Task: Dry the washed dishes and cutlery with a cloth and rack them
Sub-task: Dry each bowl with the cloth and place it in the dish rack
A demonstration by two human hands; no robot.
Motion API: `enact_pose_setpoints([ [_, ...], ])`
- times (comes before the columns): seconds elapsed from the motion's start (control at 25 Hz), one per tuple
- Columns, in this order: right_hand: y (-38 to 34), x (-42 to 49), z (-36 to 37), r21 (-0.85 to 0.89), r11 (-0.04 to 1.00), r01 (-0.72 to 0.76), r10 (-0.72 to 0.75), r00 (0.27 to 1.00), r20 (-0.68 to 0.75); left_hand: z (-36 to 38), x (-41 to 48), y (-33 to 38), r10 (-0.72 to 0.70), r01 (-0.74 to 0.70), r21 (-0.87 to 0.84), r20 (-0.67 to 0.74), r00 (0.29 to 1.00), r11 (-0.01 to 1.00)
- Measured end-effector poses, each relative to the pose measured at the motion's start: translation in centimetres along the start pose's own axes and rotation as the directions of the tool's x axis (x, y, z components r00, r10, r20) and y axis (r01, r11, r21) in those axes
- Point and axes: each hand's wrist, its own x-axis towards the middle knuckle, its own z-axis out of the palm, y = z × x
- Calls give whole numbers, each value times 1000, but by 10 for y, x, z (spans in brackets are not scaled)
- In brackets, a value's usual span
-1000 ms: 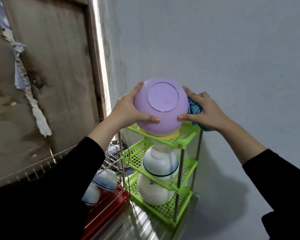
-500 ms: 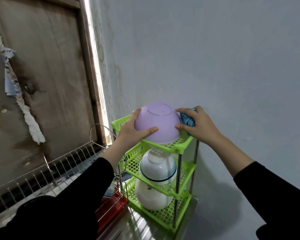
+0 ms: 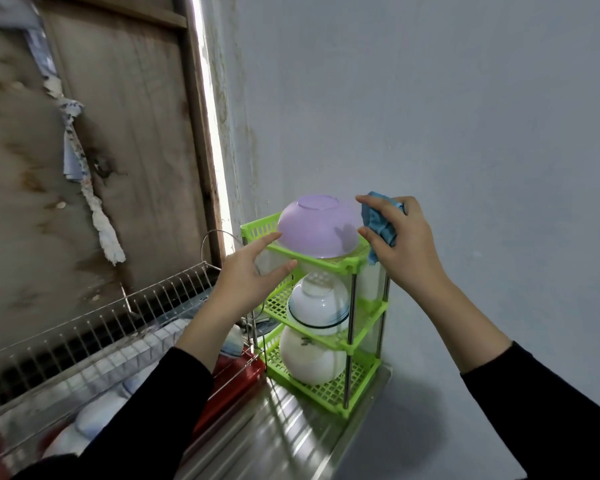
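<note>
Two hands flank an upturned purple bowl (image 3: 317, 226) that sits on the top tier of a green rack (image 3: 347, 268). The left hand (image 3: 248, 271), just left of and below the bowl, is spread with straight fingers and grips nothing; whether a fingertip touches the bowl is unclear. The right hand (image 3: 404, 244), just right of the bowl, clutches a bunched blue cloth (image 3: 378, 225). White bowls (image 3: 317, 303) sit on the tiers below both hands.

Upturned bowl (image 3: 317, 226) on rack's (image 3: 347, 270) top shelf, wire rack (image 3: 125, 317) left.
</note>
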Motion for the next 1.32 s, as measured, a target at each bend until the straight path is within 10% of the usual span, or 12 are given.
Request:
enact_pose_setpoints([
  [0.8, -186, -293, 55, 298, 935, -193, -21, 808, 589, -108, -371, -32, -380, 400, 472, -142, 914, 785],
  [1.32, -390, -427, 162, 511, 840, -181, -342, 555, 758, -260, -579, -103, -658, 787, 378, -434, 615, 487],
])
